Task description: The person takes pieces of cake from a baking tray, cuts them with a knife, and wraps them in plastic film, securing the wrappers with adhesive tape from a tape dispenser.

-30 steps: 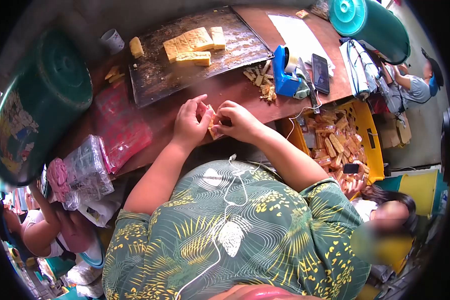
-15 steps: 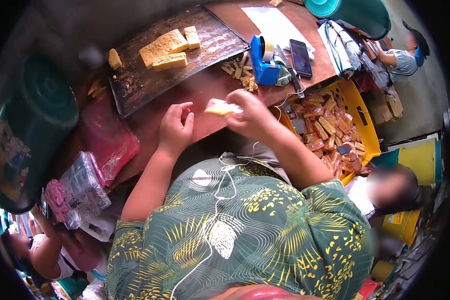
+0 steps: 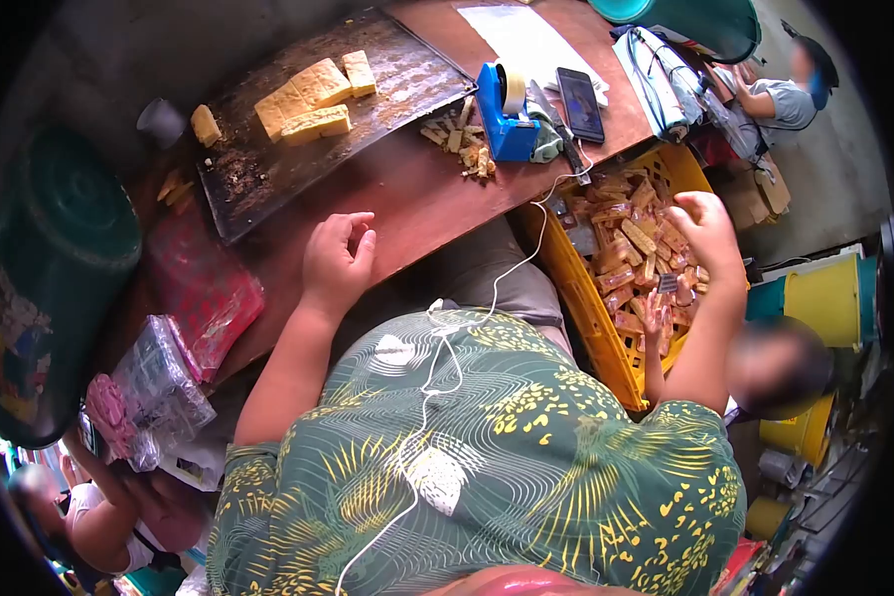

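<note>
My right hand (image 3: pixel 707 233) is raised over the yellow crate (image 3: pixel 594 343), its fingers loosely curled and apart, with nothing visible in them. Below it, the crate holds many plastic-wrapped cake sticks (image 3: pixel 638 236). My left hand (image 3: pixel 338 260) hovers by the table's front edge, thumb and index finger apart, holding nothing. Beyond it lies a worn dark baking tray (image 3: pixel 377 134) bearing a few yellow cake blocks (image 3: pixel 303 99). A blue tape dispenser (image 3: pixel 507 124) stands at the tray's right corner, beside a small heap of cake scraps (image 3: pixel 462 139).
A phone (image 3: pixel 579 104), a knife (image 3: pixel 571 149) and white paper (image 3: pixel 526 40) lie on the brown table (image 3: pixel 407 214). Plastic bags (image 3: pixel 159 382) and a green bin (image 3: pixel 60 288) are at left. Another person's hand (image 3: pixel 656 318) reaches into the crate; other people sit nearby.
My right hand has swung from above the table to over the crate; the wrapped cake stick it held is no longer in it. My left hand stays nearly in place.
</note>
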`<action>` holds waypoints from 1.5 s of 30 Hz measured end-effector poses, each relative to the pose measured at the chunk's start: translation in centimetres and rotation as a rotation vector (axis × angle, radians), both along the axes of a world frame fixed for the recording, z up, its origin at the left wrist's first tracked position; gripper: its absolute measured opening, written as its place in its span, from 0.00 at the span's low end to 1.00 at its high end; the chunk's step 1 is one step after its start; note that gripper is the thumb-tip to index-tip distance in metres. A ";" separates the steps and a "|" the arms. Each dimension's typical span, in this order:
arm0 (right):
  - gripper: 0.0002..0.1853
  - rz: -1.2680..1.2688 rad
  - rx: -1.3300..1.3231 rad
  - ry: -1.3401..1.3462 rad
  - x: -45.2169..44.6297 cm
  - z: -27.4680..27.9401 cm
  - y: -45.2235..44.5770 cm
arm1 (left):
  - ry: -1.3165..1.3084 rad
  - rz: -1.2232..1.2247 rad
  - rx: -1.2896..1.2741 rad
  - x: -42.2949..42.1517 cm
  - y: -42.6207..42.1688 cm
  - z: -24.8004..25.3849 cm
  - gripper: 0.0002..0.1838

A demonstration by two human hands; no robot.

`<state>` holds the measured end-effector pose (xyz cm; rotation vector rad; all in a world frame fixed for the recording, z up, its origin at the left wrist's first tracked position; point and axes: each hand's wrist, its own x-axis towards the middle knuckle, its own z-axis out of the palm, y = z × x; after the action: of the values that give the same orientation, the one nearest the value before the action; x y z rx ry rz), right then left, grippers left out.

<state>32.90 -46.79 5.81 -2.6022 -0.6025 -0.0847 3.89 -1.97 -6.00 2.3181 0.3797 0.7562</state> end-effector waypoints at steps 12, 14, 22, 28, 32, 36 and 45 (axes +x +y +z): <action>0.27 -0.033 -0.496 0.578 1.4 -11.3 -13.6 | -0.008 -0.015 0.006 -0.2 -0.1 0.4 0.11; 0.30 -0.089 -0.555 0.492 0.5 -12.2 -13.1 | 0.022 -0.024 0.008 -0.3 0.1 0.3 0.10; 0.25 -0.150 -0.614 0.402 2.7 -12.8 -11.4 | -0.033 -0.044 0.007 -0.9 0.2 0.4 0.10; 0.14 0.335 0.124 -0.231 -0.3 -0.8 9.9 | -0.164 -0.083 -0.185 -3.2 1.0 1.0 0.08; 0.13 0.695 0.304 -0.136 -3.0 1.9 23.1 | -0.211 0.095 0.082 -8.1 3.6 3.3 0.09; 0.15 0.889 0.281 -0.107 -1.7 -0.2 34.9 | -0.078 0.456 0.285 -14.1 10.1 3.8 0.13; 0.33 0.559 0.025 -0.087 1.9 -5.8 47.6 | 0.145 0.626 0.228 -17.6 14.2 0.2 0.14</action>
<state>34.77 0.82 0.05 -2.3193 -1.3216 -0.0247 -13.66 12.27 -5.85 2.4886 1.1744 0.9593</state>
